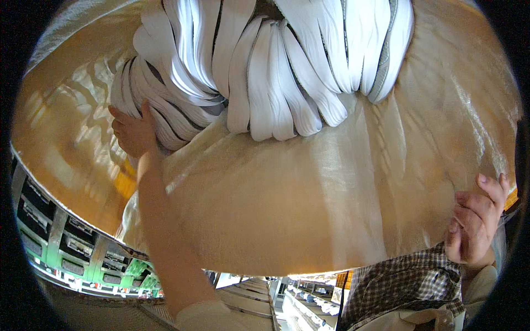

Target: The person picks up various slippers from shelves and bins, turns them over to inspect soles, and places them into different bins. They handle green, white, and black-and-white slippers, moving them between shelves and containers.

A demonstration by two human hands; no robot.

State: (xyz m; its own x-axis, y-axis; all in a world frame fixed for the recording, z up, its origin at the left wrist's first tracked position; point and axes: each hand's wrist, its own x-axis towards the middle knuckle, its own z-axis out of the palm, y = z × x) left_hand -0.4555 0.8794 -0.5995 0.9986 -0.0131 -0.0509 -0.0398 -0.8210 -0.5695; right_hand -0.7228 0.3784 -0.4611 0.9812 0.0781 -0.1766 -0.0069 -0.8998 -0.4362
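Observation:
Several bundles of white flat looped bands (pixel 276 83) with grey edges hang or lie across the top middle. A shaded bundle of the same bands (pixel 165 105) sits lower at the left. Against its lower left side rests my left hand (pixel 135 129), thumb and fingers spread apart around the bundle's corner. A translucent plastic sheet (pixel 276 209) spreads beneath the bands. At its right edge my right hand (pixel 475 220) is closed, fingers curled on the sheet; exactly how much plastic lies in the grip is hidden.
An orange-brown surface (pixel 61 165) shows through the sheet, its curved rim running along the lower left. Below that rim stands green and grey machinery (pixel 83 254). A checked cloth garment (pixel 408 284) appears at the lower right, beside a lit aisle with shelves (pixel 309 303).

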